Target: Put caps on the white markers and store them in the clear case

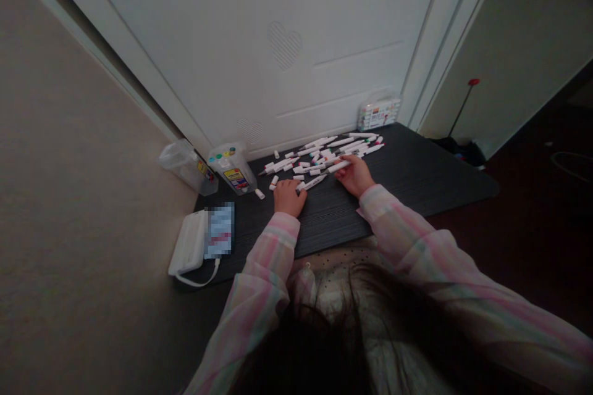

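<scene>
My right hand (pixel 356 176) pinches a white marker (pixel 340 166) with a grey end, held low over the loose pile. My left hand (pixel 289 197) is down on the dark tabletop with its fingers curled; what lies under them is hidden. Beside its thumb, another white marker (pixel 315 182) lies slanted, close to or touching the hand. A small white cap (pixel 273 182) is just left of those fingers. Beyond both hands, several white markers (pixel 354 147) and loose caps are scattered, some with coloured ends.
A clear marker case (pixel 234 170) holding a few markers stands at left, beside another clear case (pixel 189 166). A fuller marker case (pixel 380 113) leans at the back against the white door (pixel 333 43). A white device with cable (pixel 189 244) and a phone (pixel 220 230) lie front left.
</scene>
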Demonstrator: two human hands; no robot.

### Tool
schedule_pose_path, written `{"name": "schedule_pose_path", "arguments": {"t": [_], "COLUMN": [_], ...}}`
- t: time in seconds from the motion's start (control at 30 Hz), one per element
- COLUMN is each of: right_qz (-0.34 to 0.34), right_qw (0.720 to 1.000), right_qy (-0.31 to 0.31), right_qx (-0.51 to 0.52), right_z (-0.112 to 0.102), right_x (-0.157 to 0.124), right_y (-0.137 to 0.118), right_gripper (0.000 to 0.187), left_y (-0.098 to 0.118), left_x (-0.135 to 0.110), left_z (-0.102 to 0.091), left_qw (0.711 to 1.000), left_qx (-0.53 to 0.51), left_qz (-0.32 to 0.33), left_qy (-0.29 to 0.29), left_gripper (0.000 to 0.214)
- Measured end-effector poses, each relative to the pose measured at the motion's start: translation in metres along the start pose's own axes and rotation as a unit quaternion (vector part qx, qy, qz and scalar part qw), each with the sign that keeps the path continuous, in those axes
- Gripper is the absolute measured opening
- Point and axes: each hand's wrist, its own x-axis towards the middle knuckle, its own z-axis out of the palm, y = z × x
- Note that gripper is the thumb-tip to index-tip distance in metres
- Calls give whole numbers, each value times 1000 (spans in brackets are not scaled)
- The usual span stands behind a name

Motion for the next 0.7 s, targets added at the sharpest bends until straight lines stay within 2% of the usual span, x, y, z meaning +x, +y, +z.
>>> {"name": "schedule_pose_path", "arguments": {"t": [0.43,0.7], "right_qz": [4,6], "right_qw": [1000,1000], "right_qy": [-7,-5], "right_qx": [12,13], "right_z": [-1,-1], "right_x": [1,0], "right_y": [0,-1], "right_gripper": [6,5], "left_y": [0,-4], "left_x": [1,1], "left_z": [-2,-6], "left_qw": [1000,997], "left_qx": [-21,-14], "left_qz": [1,-52], "left_qy": [-3,60], "left_gripper": [21,27]}}
